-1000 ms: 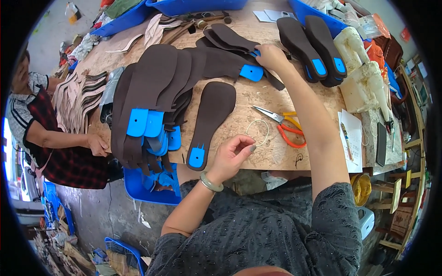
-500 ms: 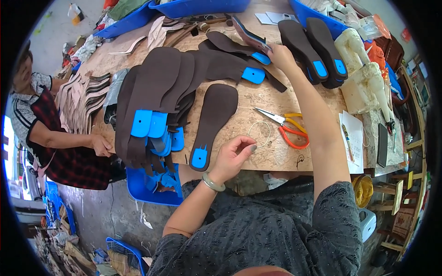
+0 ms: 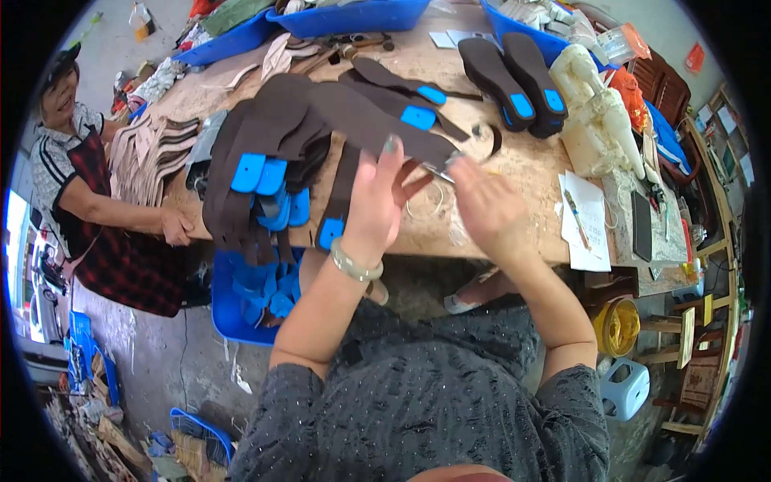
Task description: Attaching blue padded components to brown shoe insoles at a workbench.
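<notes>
A dark brown shoe insole is raised over the table, tilted, its broad end pointing away to the left. My left hand holds its near side, thumb up along it and fingers beneath. At the narrow end my right hand closes on it, slightly blurred. A thin shiny strip shows between the hands; I cannot make out what it is. Under my left wrist lies another insole with a blue heel patch. To the left rises a heap of dark insoles with blue heel patches. A thread loop lies between my arms.
Two stacks of insoles stand at the back right, beside cream foot-shaped forms. Paper with a pen and a dark phone lie right. Blue bins line the back. A co-worker stands left, a hand at the table edge.
My right hand has come back toward me from the far side with the insole. My left hand has risen from the thread loop to the insole. The pliers no longer show on the table.
</notes>
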Tool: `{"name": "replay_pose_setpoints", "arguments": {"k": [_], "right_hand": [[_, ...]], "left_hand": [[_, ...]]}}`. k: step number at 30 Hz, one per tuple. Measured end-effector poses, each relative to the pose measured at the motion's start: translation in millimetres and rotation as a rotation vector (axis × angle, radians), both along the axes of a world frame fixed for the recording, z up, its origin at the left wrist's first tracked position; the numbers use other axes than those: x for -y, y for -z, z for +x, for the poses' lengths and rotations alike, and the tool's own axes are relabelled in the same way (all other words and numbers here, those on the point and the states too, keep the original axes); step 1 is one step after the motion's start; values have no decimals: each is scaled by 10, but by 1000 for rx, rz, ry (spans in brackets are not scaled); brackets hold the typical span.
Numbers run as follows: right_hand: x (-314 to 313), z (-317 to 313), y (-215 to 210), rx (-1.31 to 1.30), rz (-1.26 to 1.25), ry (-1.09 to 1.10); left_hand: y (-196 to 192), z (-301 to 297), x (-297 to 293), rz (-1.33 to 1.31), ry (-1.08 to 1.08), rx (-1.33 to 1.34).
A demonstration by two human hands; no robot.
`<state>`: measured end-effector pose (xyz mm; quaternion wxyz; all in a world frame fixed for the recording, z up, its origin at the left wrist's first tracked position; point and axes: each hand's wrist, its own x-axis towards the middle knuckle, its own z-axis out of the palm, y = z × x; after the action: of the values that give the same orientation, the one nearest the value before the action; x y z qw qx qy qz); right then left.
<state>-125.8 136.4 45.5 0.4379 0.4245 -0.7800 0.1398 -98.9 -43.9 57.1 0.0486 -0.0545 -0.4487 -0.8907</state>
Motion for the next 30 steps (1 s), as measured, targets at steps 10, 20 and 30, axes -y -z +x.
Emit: {"name": "replay_pose_setpoints", "arguments": {"k": [10,20,30], "right_hand": [[59,336,19,942,-803,-84],[145,250,232,1549,-1092,-561],[111,266,153,1328,-986,-432]], "left_hand": [[264,287,-255,-52,-139,34],[308,492,-130,-133,-47,116],[281,579,-253,-194,-11,70]]}}
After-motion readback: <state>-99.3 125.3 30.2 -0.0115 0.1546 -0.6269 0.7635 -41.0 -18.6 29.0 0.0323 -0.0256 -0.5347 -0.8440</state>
